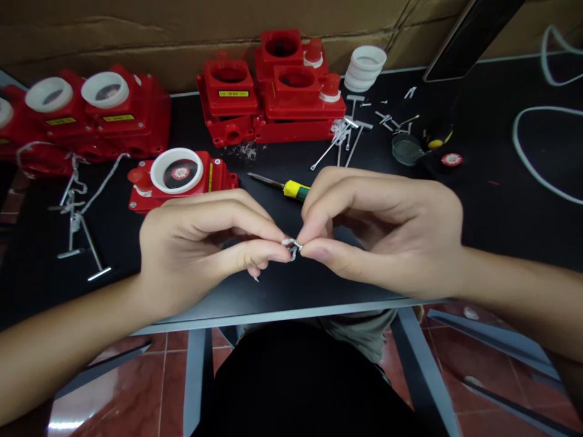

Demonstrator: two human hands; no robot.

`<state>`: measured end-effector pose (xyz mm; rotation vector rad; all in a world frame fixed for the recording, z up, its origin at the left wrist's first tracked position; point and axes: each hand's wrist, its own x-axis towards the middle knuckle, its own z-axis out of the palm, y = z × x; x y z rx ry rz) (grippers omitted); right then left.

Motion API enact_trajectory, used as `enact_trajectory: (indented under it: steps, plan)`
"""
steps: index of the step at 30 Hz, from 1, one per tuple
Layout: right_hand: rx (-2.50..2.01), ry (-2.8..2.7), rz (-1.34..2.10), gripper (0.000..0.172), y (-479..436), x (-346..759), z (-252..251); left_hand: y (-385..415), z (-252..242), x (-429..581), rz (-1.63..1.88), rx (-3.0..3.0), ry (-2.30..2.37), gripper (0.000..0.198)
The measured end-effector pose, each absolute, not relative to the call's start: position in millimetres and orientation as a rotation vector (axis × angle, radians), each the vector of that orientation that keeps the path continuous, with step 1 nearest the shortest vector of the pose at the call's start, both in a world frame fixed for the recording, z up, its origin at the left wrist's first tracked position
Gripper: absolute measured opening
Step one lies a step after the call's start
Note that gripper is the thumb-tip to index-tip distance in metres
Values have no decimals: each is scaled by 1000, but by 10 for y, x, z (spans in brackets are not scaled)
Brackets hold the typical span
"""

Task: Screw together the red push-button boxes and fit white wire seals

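While my left hand (200,249) and right hand (385,227) each clamp thumb and finger together, one whitish strand (294,246) bridges my fingertips, its ends hidden and its shape too small to make out. Beyond, one screwdriver (291,189) is partly covered by my right hand; farther left, three white-ringed red housings (79,112) stand, the leftmost cut off.

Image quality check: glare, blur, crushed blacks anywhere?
Head view: bright glare on the red floor tiles, lower left; head view: black clothing at bottom centre nearly featureless; head view: yellow labels too soft to read; head view: pinched cord lacks fine detail.
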<state>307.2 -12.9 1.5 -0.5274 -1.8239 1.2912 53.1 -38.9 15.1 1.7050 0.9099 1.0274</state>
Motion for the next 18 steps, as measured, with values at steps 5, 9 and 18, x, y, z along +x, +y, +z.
enact_trajectory:
  steps: [5,9,18]
  plan:
    - [-447,-1852,1243,18,-124,3088,-28,-339,87,465,1022,1858,806,15]
    - [-443,-1881,1237,18,-123,3089,-36,-330,62,450,1018,1925,785,14]
    - [-475,-1888,1249,16,-127,3086,-30,-310,38,427,1021,1996,771,12]
